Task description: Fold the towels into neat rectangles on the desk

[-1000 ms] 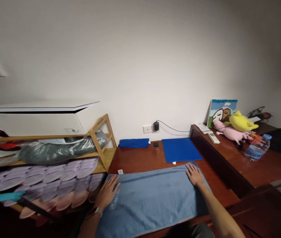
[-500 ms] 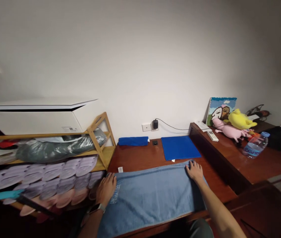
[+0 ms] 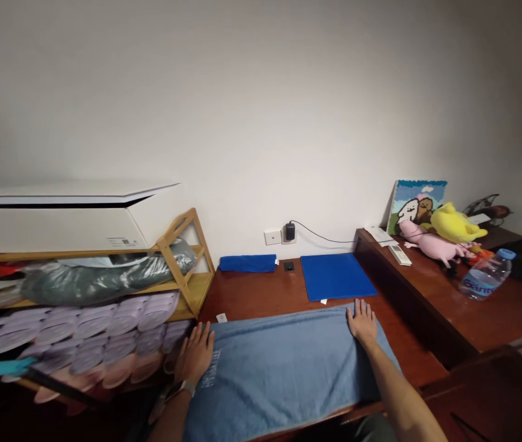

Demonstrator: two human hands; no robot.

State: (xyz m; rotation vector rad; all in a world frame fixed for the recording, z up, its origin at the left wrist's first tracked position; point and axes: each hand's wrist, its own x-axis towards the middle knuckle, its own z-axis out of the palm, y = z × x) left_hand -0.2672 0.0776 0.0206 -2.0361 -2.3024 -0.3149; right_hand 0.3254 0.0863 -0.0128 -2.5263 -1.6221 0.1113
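A grey-blue towel (image 3: 283, 362) lies spread over the brown desk (image 3: 251, 294), with pale lettering near its left edge. On its left end rests my left hand (image 3: 196, 353), palm down with the fingers spread, a watch on the wrist. My right hand (image 3: 362, 322) lies flat near the towel's far right corner, fingers apart. Behind the towel are a flat blue cloth (image 3: 337, 276) and a folded blue cloth (image 3: 248, 263). A small white tag (image 3: 221, 318) sticks out at the towel's far left corner.
At left, a wooden rack (image 3: 191, 270) holds a white box (image 3: 58, 227), a plastic-wrapped bundle and several purple and pink shoes. On the raised surface at right are a remote (image 3: 400, 255), plush toys (image 3: 456, 222), a picture and a bottle (image 3: 486, 276). A charger (image 3: 290, 231) is plugged into the wall.
The fingers of both hands are more spread. The towel's right edge reaches slightly farther right and its surface looks a little flatter. The view has shifted slightly.
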